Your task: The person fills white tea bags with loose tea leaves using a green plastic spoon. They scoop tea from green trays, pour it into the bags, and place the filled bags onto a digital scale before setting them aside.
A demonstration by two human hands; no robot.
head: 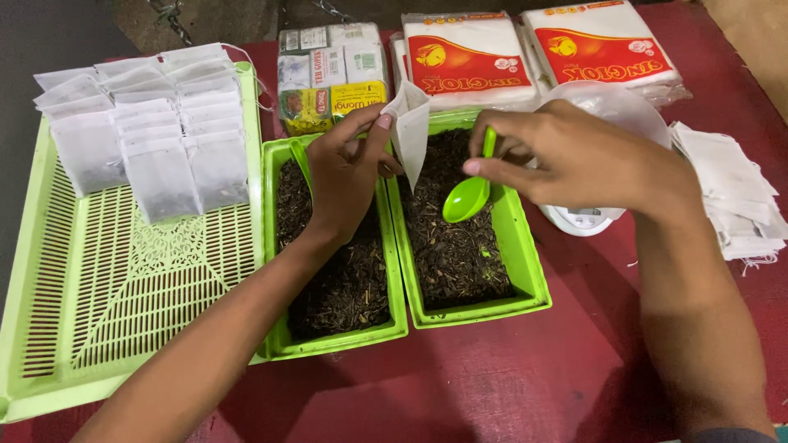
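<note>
Left hand [345,168] pinching open white paper filter bag [410,123] | right hand [574,156] gripping bright green plastic spoon [469,194] beside bag | above green rectangular tray of dark dried leaves [525,271]

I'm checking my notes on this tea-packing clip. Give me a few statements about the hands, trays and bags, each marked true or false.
1. The right hand holds a green plastic spoon. True.
2. The left hand holds a small white paper filter bag. True.
3. The spoon hangs over the slotted light-green plastic tray. False: it hangs over the right green plastic tub of dark loose tea leaves.
4. The filled white bags lie in rows on the slotted tray. True.
5. The left green plastic tub is empty. False: it also holds dark leaves.
</note>
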